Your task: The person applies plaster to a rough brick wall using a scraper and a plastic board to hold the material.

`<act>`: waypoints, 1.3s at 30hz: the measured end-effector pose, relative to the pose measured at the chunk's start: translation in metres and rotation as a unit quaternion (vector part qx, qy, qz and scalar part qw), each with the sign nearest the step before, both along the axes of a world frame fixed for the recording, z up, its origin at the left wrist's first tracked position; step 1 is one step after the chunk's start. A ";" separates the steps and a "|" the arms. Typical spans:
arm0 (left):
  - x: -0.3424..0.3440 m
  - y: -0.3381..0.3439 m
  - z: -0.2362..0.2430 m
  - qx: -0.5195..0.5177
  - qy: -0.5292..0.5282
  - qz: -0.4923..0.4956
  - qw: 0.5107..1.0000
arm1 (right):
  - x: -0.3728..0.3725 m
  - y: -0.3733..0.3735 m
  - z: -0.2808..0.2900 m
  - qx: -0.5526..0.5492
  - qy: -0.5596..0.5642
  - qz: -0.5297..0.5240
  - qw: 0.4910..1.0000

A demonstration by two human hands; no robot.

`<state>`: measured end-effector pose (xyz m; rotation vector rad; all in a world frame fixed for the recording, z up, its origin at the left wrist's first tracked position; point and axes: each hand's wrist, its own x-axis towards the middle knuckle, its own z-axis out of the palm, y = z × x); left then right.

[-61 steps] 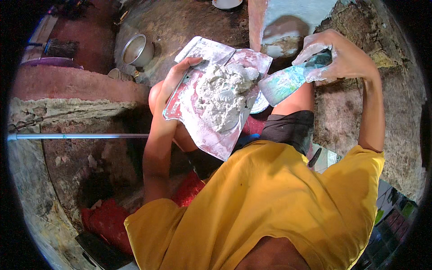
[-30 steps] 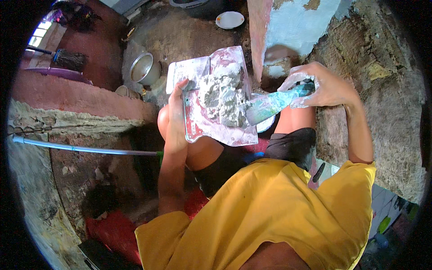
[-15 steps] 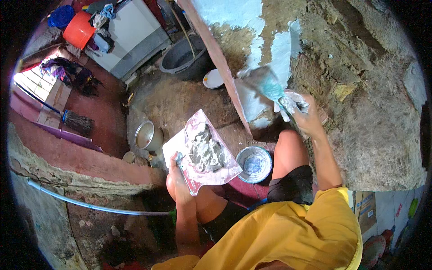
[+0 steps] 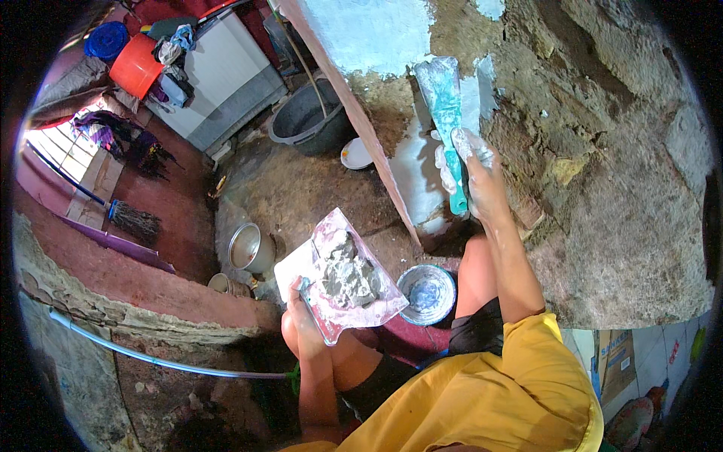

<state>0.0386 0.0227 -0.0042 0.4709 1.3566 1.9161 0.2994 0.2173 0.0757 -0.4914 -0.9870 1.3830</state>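
Note:
My left hand (image 4: 301, 307) is closed on the edge of a flat, plaster-smeared board (image 4: 331, 320). A lumpy heap of grey-white plaster (image 4: 348, 271) lies on it. My right hand (image 4: 480, 167) grips the teal handle of a putty knife (image 4: 440, 98), and white plaster coats those fingers. The knife's blade points up, at or very close to the rough wall (image 4: 520, 135); whether it touches I cannot tell. Light-blue plaster patches (image 4: 369, 34) cover part of that wall. Between my knees and the wall stands a round bowl (image 4: 427, 295), whitish inside.
A dark tub (image 4: 305, 124) with a stick in it and a white plate (image 4: 356, 154) stand beyond the wall's edge. A metal pot (image 4: 251, 248) is on the floor at left. A pale hose (image 4: 166, 358) runs along the lower left. At the back are an orange bucket (image 4: 135, 66) and a white cabinet-like box (image 4: 226, 60).
The putty knife has moved up along the wall and turned, its blade now pointing upward and its handle down. My left hand and the board look nearly the same, slightly lower in view.

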 end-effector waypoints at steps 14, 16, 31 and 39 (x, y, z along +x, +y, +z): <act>0.001 -0.002 -0.005 0.007 0.032 0.035 0.999 | -0.002 0.014 0.011 -0.018 -0.036 0.025 0.999; 0.006 -0.003 0.000 0.008 0.045 0.045 0.998 | -0.002 0.018 0.011 -0.018 -0.051 0.003 0.999; -0.001 -0.008 0.001 0.001 0.034 -0.027 0.999 | 0.004 0.024 0.007 0.070 -0.099 -0.083 0.989; 0.007 0.001 0.015 -0.029 -0.036 0.021 0.999 | 0.004 0.035 0.003 0.013 -0.106 -0.125 0.986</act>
